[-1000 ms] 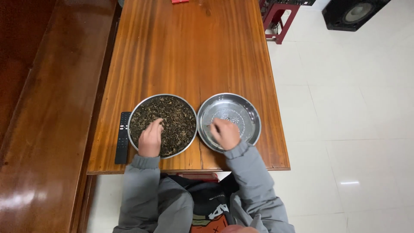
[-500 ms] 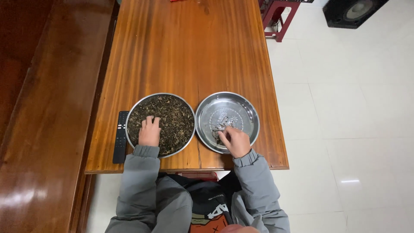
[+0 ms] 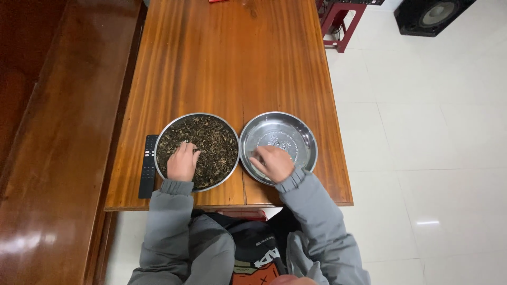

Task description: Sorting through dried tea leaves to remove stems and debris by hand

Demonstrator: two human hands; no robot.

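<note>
Steel dish (image 3: pixel 303 138) nearly bare; right hand (image 3: pixel 273 162) has slid to its near-left edge, fingers curled, grip unclear. Left hand (image 3: pixel 182 162) stays flat, fingers released, on the dried leaves (image 3: pixel 214 142).

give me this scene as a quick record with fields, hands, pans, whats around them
left hand: resting in the dried leaves of the left pan
right hand: inside the right pan, which is almost bare
pans: two round metal ones, side by side on the wooden table
remote: black, left of the left pan
floor: white tiles
</note>
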